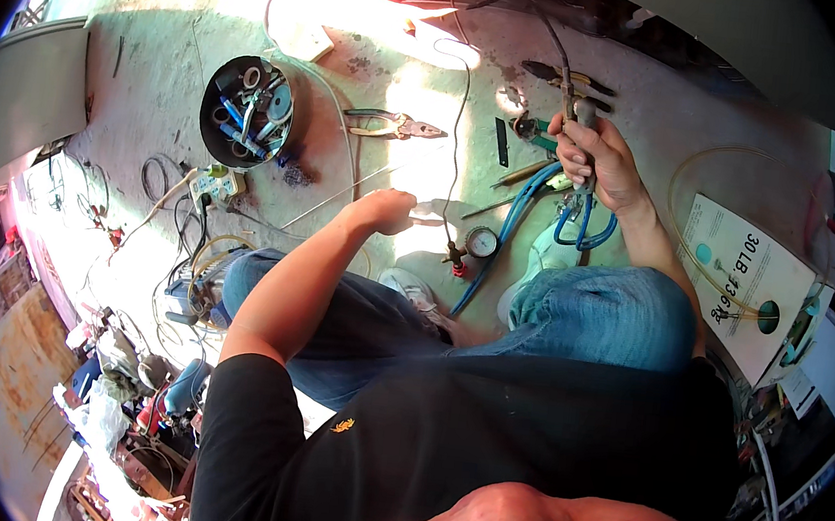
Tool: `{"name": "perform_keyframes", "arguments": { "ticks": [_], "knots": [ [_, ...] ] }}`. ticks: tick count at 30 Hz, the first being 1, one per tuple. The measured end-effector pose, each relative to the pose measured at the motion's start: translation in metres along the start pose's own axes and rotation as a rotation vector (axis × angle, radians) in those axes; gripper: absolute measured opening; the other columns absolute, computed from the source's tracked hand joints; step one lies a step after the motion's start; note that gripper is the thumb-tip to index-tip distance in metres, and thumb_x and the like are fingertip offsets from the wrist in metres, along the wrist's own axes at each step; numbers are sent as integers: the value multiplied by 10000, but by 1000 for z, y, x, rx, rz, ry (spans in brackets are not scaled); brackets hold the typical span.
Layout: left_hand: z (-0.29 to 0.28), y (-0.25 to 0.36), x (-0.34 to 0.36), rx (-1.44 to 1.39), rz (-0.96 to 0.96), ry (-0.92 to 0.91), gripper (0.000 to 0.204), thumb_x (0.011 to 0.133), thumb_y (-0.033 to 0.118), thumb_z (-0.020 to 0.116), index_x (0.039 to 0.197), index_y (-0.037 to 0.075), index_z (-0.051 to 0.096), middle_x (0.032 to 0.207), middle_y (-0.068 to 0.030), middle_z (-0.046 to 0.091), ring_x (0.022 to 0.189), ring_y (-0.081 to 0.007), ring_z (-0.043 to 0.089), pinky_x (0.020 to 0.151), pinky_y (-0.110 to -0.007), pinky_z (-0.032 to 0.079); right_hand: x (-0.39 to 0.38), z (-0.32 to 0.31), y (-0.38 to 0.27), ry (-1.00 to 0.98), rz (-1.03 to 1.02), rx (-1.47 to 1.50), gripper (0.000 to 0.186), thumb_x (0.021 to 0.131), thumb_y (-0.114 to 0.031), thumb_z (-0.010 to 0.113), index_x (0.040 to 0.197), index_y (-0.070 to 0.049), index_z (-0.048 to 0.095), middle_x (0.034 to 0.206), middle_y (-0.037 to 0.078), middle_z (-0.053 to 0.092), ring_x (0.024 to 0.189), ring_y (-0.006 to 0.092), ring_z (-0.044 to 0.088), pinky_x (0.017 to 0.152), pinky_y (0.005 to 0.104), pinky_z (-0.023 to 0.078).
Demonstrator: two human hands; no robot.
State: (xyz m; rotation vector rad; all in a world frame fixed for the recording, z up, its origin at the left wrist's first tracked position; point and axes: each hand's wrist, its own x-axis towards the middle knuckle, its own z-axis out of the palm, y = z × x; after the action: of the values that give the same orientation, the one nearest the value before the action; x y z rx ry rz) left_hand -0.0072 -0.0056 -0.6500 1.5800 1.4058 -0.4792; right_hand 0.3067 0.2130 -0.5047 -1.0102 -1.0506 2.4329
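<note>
My right hand point(593, 162) is closed around a dark, rod-like handle point(585, 114); a dark cord runs from its upper end toward the far edge. What the tool is, I cannot make out. Just below that hand hangs or lies a looped blue hose point(580, 241). My left hand point(385, 211) is curled shut over the floor; whatever its fingers hold is hidden. A thin rod point(332, 204) lies beyond it. Between my hands and near my feet are a round gauge point(482, 242) and a red-ended fitting point(457, 261).
Pliers point(395, 126) lie ahead on the concrete floor, left of more pliers point(571, 77). A black round tub point(211, 130) holds fittings and blue-handled tools. Cables surround a power strip point(217, 184) at left. A white carton point(724, 265) stands at right; clutter fills the lower left.
</note>
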Motion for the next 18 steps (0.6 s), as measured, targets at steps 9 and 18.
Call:
{"name": "perform_keyframes", "arguments": {
  "ticks": [9,18],
  "knots": [
    [20,-34,16,125,-359,439,341,1056,182,407,920,41,687,980,-175,720,884,-355,737,723,-483,589,32,-8,-8,-43,-37,-154,266,1045,-292,649,1071,-32,601,672,-79,414,542,11,380,475,212,321],
    [-106,-19,-53,-49,-69,419,167,956,189,639,992,26,636,877,-185,718,863,-389,711,740,-503,532,46,-47,-26,9,-142,-231,222,1025,-287,689,973,-103,575,668,-91,411,538,11,375,470,213,293]
  ]
}}
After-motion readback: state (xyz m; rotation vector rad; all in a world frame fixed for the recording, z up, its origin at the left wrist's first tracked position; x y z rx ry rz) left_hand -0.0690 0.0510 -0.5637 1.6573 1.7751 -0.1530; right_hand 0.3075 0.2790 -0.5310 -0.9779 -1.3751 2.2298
